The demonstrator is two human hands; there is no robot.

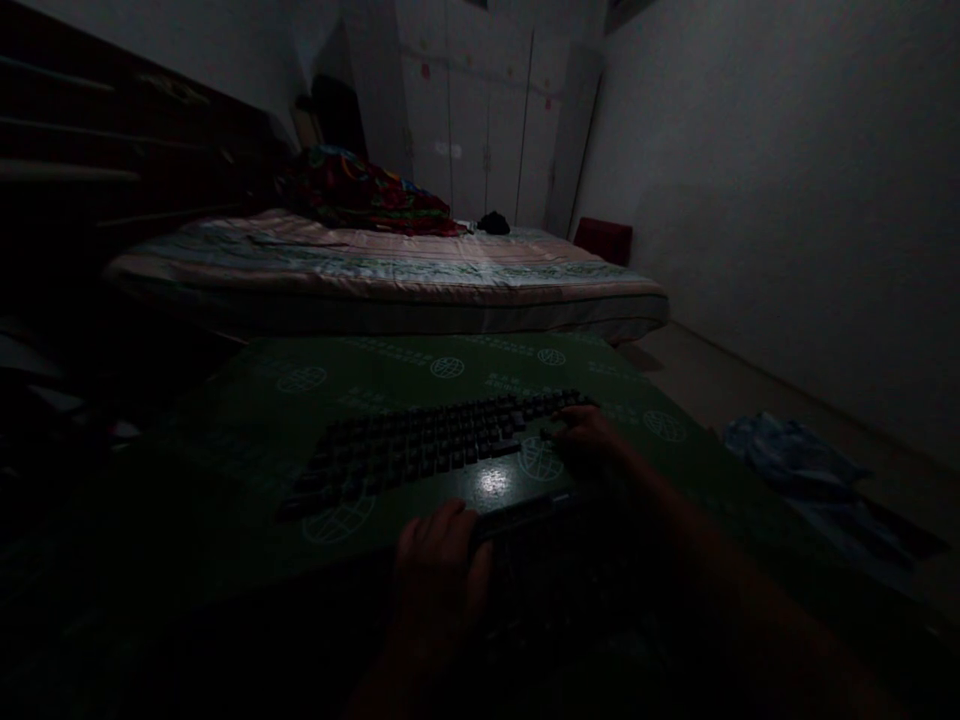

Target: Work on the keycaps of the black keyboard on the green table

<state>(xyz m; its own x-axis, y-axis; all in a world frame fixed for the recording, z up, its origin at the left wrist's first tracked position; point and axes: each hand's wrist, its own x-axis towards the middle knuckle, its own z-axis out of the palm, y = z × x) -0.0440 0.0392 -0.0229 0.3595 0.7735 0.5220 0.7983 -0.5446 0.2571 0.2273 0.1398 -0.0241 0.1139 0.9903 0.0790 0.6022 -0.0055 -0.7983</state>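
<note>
Rows of black keycaps point(420, 440) lie on a green tabletop point(360, 375) in a keyboard-like layout. Nearer to me is a dark keyboard point(555, 565), its lower part lost in shadow. My left hand point(439, 550) grips its far left edge, fingers curled over the rim and thumb on top. My right hand point(589, 435) reaches across to the right end of the keycap rows. Its fingers are extended and slightly apart, touching or just above a few caps there; the dimness hides the exact contact.
Beyond the table stands a bed point(420, 265) with a red patterned blanket point(360, 195) and a small black item point(493, 222). A pale wardrobe point(469, 110) fills the back. Bluish fabric or plastic point(795, 460) lies to the right, below table level.
</note>
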